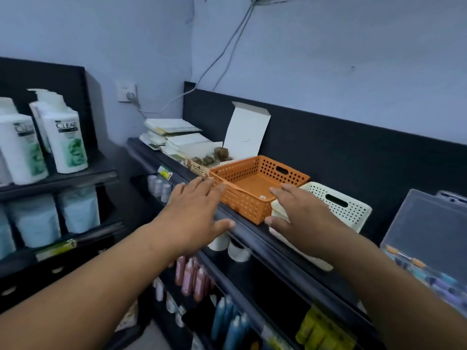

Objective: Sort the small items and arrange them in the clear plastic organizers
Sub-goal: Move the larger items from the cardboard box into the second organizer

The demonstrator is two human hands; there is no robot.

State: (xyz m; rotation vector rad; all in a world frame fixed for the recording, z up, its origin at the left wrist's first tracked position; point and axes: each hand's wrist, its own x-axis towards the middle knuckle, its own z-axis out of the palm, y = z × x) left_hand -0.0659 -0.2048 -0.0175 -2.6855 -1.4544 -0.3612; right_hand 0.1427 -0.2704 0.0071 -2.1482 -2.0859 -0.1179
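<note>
An orange perforated basket [255, 181] stands on the top of a black shelf [255, 238], with one small pale item inside near its front right corner. To its right is a cream perforated basket [346, 207]. My left hand [195, 213] reaches with straight fingers toward the orange basket's left front corner. My right hand [300, 215] hovers, fingers spread, over the gap between the two baskets and holds nothing. A clear plastic organizer [429, 238] with its lid raised stands at the far right, with several small colourful items in it.
An open white box [240, 137] of brown items and stacks of white packets [171, 135] lie behind the baskets. White shampoo bottles [63, 137] fill the left rack. Lower shelves hold pink, blue and yellow bottles. A cable hangs down the wall to a socket.
</note>
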